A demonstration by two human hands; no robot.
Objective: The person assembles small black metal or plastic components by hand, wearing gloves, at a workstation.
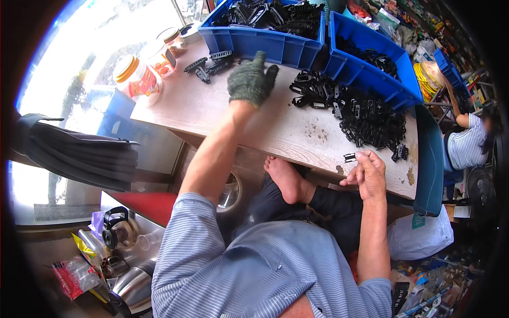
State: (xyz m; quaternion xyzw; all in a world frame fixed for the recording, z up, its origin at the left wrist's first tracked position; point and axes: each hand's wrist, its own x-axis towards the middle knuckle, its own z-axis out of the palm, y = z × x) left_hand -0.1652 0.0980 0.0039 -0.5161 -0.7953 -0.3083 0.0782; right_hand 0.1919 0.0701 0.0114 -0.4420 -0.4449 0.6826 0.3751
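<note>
My left hand (249,80), in a dark grey-green knitted glove, reaches over the table in front of the large blue crate (260,45). Its thumb and a raised finger stand apart, and no object shows in it. Close to its left lie several long black plastic parts (214,64), some ridged. My bare right hand (368,172) is closed at the table's near edge, pinching a small black plastic clip-like piece (350,158) between thumb and fingertips. Beyond that hand, a heap of small black plastic pieces (366,114) spreads over the right side of the table.
Black parts fill both the large crate and a second blue crate (371,79). Jars with lids (139,77) stand at the table's left by the window. A dark teal bin (428,159) adjoins the right edge. Another person (469,140) is at far right. My bare foot (286,180) is below the table's edge.
</note>
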